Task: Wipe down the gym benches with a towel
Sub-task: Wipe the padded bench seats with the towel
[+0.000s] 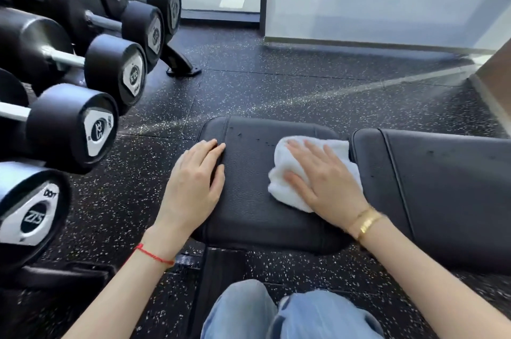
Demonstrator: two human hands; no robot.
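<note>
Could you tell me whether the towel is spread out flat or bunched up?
Bunched up: the towel lies in rumpled folds under the right hand.

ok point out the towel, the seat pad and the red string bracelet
towel [284,195]: head view, on its bare lower left fold
seat pad [249,172]: head view, on the bare middle
red string bracelet [154,255]: head view, on the cord
</note>
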